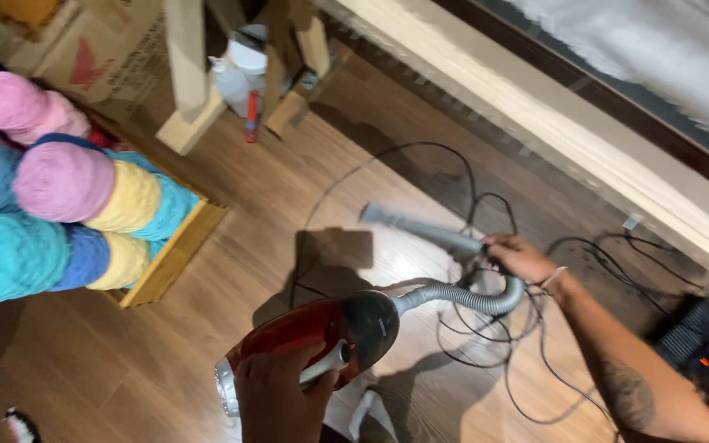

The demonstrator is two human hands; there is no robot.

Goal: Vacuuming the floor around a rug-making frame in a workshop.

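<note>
The left hand [282, 394] is gripping the red vacuum cleaner's [309, 336] handle; the right hand [520, 258], arm outstretched, is apparently clamping the grey hose [453, 295], nozzle [408, 221] pointing upper-left.

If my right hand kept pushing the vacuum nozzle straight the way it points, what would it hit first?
Probably bare wood floor first, then the wooden post by the yarn. The right hand aims the nozzle up-left; depth is unclear.
</note>
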